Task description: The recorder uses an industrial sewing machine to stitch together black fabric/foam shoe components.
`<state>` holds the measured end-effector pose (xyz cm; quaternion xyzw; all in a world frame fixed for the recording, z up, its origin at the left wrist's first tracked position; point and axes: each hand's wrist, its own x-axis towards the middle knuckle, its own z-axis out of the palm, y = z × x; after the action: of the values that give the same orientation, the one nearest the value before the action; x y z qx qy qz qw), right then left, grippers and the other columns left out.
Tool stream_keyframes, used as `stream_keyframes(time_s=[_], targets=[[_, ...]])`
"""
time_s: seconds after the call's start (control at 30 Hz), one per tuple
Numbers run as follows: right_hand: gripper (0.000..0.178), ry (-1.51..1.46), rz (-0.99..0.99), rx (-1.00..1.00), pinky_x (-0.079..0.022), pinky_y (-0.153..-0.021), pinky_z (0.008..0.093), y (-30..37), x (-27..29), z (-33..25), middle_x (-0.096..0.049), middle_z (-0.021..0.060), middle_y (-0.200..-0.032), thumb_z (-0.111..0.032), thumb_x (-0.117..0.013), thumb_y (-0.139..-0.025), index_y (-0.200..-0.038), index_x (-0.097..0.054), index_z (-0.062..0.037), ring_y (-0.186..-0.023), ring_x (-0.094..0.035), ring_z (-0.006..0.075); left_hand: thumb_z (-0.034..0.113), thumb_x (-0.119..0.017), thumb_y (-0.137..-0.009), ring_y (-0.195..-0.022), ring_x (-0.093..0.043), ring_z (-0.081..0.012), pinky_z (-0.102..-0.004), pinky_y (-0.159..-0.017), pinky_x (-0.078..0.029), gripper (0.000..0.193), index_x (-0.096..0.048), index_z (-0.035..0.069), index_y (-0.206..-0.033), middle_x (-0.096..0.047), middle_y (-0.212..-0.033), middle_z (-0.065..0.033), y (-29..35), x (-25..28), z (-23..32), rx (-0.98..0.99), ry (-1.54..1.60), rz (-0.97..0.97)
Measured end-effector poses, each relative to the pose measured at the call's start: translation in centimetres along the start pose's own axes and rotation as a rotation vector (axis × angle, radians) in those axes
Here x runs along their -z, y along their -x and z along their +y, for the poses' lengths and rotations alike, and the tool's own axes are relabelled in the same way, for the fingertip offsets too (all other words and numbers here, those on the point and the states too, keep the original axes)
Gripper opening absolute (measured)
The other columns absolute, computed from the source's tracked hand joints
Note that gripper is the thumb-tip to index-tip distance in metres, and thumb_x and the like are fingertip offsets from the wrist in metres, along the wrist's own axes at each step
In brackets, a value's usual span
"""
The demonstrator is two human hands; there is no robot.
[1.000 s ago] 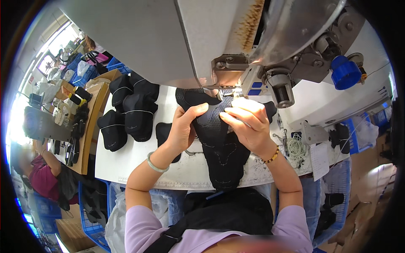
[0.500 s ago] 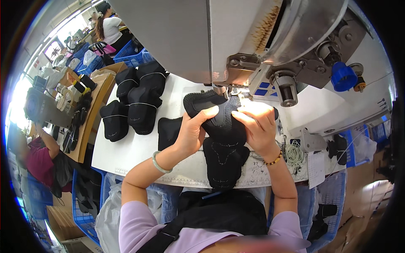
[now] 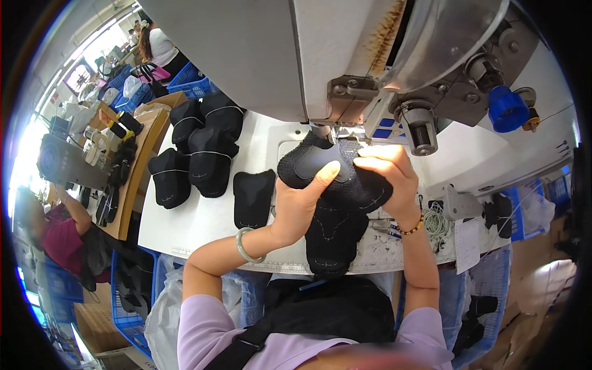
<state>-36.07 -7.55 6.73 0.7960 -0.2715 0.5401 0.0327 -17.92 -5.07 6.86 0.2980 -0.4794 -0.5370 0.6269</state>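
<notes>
A black textured shoe upper with a smooth grey-black inner patch lies under the sewing machine's lit presser foot. My left hand grips its near left side, thumb on top and fingers underneath. With thumb and fingers pinched, my right hand holds its right edge close to the needle. Below the held upper, nearer to me, is a stack of black pieces with pale stitch marks. A single flat black piece lies left of my left hand.
Tied bundles of black pieces stand on the table's left. To the right are blue-handled snips, a coil of pale cord and a paper sheet. Blue crates flank the table. Other people sit working at the left.
The upper has turned, its lower end swinging right. My left hand has slid right and lower along it, and my right hand has shifted slightly right. The flat piece is now more exposed.
</notes>
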Motion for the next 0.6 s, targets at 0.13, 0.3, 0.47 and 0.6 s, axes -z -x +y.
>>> stream_keyframes(time_s=[0.13, 0.3, 0.47, 0.6], targets=[[0.028, -0.060, -0.045, -0.072, -0.048, -0.078, 0.0297, 0.3, 0.3, 0.5, -0.064, 0.0089, -0.100, -0.003, -0.072, -0.066, -0.094, -0.067, -0.0051, -0.091, -0.061, 0.0235, 0.005, -0.066, -0.085, -0.076, -0.057, -0.0068, -0.0224, -0.071, -0.047, 0.014, -0.064, -0.003, -0.096, -0.065, -0.086, -0.0010, 0.0, -0.5, -0.2, -0.033, -0.014, 0.025], [0.028, -0.056, -0.056, -0.078, -0.048, -0.079, 0.0295, 0.5, 0.3, 0.7, -0.065, 0.0091, -0.100, -0.003, -0.072, -0.067, -0.095, -0.068, -0.0051, -0.092, -0.061, 0.0233, 0.005, -0.064, -0.086, -0.080, -0.059, -0.0088, -0.0236, -0.074, -0.048, 0.016, -0.063, -0.002, -0.100, -0.065, -0.091, -0.0026, 0.0, -0.4, 0.0, -0.011, -0.052, -0.030], [0.027, -0.010, -0.083, -0.084, -0.047, -0.077, 0.0294, -0.1, 0.6, 0.6, -0.066, 0.0085, -0.102, -0.004, -0.070, -0.069, -0.096, -0.068, -0.0063, -0.089, -0.060, 0.0230, 0.006, -0.065, -0.086, -0.078, -0.058, -0.0079, -0.0235, -0.070, -0.048, 0.015, -0.063, -0.004, -0.097, -0.065, -0.087, -0.0022, -0.4, -0.3, 0.4, -0.021, -0.086, -0.041], [0.028, -0.019, -0.095, -0.091, -0.047, -0.076, 0.0289, -0.2, 0.7, 0.8, -0.066, 0.0077, -0.103, -0.004, -0.071, -0.069, -0.097, -0.069, -0.0065, -0.088, -0.060, 0.0220, 0.006, -0.065, -0.086, -0.079, -0.059, -0.0089, -0.0242, -0.071, -0.049, 0.016, -0.062, -0.004, -0.098, -0.065, -0.088, -0.0038, -1.0, -0.4, 0.8, -0.007, -0.086, -0.027]])
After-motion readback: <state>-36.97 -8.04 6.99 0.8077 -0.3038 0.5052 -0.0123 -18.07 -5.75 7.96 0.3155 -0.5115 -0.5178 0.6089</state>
